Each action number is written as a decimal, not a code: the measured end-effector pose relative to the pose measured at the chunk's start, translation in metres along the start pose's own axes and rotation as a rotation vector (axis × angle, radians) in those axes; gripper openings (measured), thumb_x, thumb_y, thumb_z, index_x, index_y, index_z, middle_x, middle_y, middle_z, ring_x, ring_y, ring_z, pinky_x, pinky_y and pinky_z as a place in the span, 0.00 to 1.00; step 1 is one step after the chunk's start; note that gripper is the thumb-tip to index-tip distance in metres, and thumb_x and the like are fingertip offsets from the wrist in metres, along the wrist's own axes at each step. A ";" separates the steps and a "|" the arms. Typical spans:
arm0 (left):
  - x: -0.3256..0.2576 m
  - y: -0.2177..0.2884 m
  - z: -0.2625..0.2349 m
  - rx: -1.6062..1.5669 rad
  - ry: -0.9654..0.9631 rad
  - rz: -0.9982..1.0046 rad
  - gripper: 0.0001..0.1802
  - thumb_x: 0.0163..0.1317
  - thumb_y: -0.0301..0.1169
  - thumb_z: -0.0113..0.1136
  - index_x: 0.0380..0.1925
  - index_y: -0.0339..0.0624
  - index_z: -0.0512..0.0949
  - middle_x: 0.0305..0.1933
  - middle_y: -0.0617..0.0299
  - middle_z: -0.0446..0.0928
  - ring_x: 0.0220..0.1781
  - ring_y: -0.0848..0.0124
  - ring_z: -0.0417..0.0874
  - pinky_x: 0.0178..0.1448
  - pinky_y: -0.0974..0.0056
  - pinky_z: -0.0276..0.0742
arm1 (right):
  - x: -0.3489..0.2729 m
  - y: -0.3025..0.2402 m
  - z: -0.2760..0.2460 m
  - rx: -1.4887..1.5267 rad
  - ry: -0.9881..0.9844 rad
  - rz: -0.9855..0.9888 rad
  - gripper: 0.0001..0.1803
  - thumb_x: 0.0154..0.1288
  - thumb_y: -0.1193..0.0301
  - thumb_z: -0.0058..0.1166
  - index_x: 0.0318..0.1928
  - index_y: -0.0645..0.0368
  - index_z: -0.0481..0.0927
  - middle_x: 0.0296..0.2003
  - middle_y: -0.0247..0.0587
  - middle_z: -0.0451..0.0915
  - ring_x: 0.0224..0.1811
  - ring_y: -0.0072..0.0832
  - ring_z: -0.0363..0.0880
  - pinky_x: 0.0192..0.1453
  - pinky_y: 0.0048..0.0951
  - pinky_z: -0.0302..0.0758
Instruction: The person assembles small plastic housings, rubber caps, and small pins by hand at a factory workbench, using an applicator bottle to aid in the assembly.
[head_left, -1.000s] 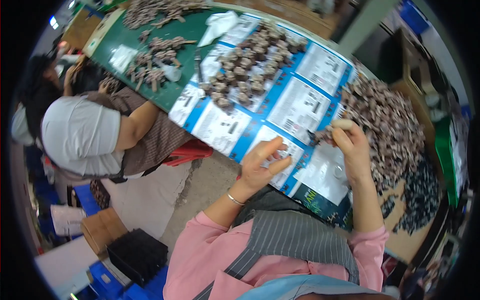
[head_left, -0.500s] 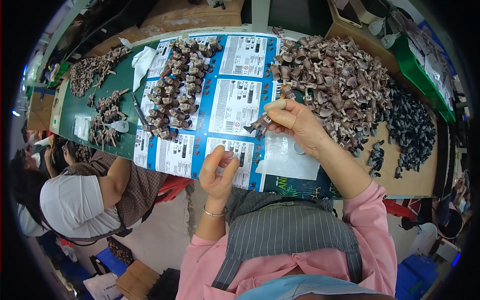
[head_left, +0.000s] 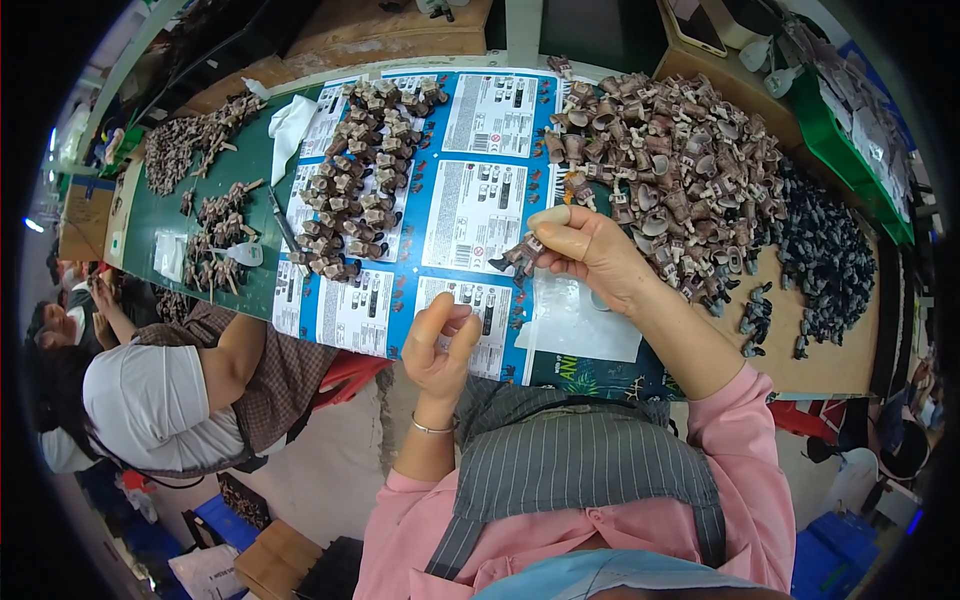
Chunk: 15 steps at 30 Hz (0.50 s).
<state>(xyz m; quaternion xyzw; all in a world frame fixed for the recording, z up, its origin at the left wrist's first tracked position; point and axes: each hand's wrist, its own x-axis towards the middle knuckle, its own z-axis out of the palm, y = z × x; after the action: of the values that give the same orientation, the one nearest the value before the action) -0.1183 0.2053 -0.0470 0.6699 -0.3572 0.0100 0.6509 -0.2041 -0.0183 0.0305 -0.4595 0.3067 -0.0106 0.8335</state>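
Note:
Between the thumb and fingers of my right hand (head_left: 592, 255), a small brown-and-tan toy figure (head_left: 520, 257) with dark feet is pinched, tilted, above the printed sheet. My left hand (head_left: 440, 345) hovers lower and to the left over the sheet's front edge, its fingers loosely curled and apart; no object shows in it. Several similar assembled figures (head_left: 350, 190) stand in rows on the left part of the blue-and-white printed sheet (head_left: 425, 215). Right of the sheet lies a big heap of brown toy body parts (head_left: 680, 170). Beyond it is a heap of dark grey-black leg parts (head_left: 825, 260).
Small brown parts (head_left: 222, 225) lie in piles on the green tabletop at left, near a white bottle (head_left: 245, 253) and a slim dark tool (head_left: 281, 218). A clear plastic bag (head_left: 580, 325) lies below my right hand. Another person (head_left: 170, 400) sits at the left. A green bin (head_left: 850, 150) stands far right.
Both hands keep nearly the same pose, with the toy figure still in my right hand. The whole view has shifted very slightly. At the left, the other person's surroundings show a little differently.

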 end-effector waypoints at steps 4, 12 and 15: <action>0.005 0.004 -0.001 0.048 0.021 0.021 0.28 0.49 0.17 0.71 0.53 0.37 0.76 0.37 0.57 0.83 0.32 0.73 0.80 0.35 0.72 0.75 | 0.004 0.018 0.009 -0.254 0.025 -0.239 0.12 0.66 0.67 0.60 0.46 0.58 0.80 0.37 0.31 0.80 0.36 0.20 0.80 0.43 0.21 0.75; 0.011 0.005 0.015 0.155 -0.061 0.151 0.35 0.47 0.22 0.73 0.59 0.35 0.71 0.44 0.50 0.80 0.37 0.59 0.81 0.39 0.63 0.79 | -0.007 0.040 0.057 -0.976 -0.017 -0.870 0.10 0.61 0.73 0.60 0.43 0.60 0.80 0.33 0.40 0.76 0.31 0.32 0.80 0.36 0.29 0.77; 0.008 0.010 0.010 0.204 -0.059 0.057 0.36 0.48 0.20 0.71 0.60 0.34 0.70 0.43 0.51 0.80 0.37 0.60 0.81 0.39 0.62 0.79 | -0.003 0.045 0.062 -0.957 -0.062 -0.833 0.10 0.60 0.74 0.60 0.43 0.59 0.80 0.34 0.41 0.75 0.32 0.34 0.79 0.36 0.31 0.76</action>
<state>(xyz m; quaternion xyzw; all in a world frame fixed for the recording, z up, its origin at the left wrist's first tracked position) -0.1215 0.1940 -0.0364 0.7221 -0.3922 0.0451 0.5682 -0.1858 0.0555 0.0216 -0.8621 0.0489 -0.1826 0.4702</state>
